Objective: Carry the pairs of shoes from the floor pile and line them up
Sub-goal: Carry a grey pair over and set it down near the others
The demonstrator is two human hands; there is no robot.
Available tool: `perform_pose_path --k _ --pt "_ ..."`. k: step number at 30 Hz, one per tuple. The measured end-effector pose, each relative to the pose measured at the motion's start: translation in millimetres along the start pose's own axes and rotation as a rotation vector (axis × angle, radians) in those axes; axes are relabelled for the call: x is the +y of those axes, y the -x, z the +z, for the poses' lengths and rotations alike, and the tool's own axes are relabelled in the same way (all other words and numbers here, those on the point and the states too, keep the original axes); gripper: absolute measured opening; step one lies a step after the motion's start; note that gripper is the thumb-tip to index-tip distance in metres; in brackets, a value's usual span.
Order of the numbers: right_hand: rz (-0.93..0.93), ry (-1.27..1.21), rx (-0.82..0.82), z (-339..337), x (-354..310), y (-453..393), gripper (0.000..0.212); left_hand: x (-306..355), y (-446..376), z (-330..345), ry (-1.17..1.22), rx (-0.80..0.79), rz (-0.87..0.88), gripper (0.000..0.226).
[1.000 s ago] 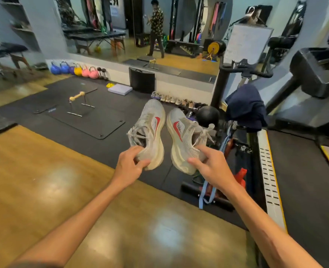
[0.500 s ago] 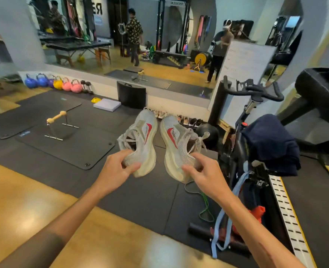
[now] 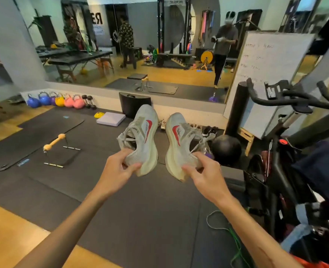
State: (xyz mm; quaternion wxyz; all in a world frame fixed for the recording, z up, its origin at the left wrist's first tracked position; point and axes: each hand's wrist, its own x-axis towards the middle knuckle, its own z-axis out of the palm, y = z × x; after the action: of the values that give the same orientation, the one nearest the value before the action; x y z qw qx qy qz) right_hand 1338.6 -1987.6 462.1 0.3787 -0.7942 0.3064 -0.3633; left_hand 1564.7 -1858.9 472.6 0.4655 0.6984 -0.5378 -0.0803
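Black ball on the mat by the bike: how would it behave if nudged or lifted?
The black ball is round and sits free on the dark mat, so a nudge would likely roll it. Its matte surface suggests decent grip. It looks like a gym medicine ball, so probably heavy for its size, though that is a guess.

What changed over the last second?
The person walked off the wood floor onto the black mat, toward the row of shoes by the mirror wall. Unchanged: left hand and right hand each grip one grey sneaker by the heel.
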Motion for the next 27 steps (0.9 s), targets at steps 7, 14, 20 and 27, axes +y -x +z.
perform_pose_path --k 7,14,20,27 --pt "0.031 -0.029 -0.011 20 53 -160 0.013 -48 -158 39 -0.023 -0.047 -0.031 0.011" --pt "0.071 -0.001 -0.02 70 116 -280 0.01 -143 -277 54 -0.003 -0.086 -0.051 0.013" --pt "0.143 0.083 -0.032 132 144 -386 0.011 -232 -394 47 0.051 -0.203 -0.042 0.019" --pt "0.232 0.136 0.048 184 161 -502 0.01 -299 -522 39 0.052 -0.357 -0.002 0.016"
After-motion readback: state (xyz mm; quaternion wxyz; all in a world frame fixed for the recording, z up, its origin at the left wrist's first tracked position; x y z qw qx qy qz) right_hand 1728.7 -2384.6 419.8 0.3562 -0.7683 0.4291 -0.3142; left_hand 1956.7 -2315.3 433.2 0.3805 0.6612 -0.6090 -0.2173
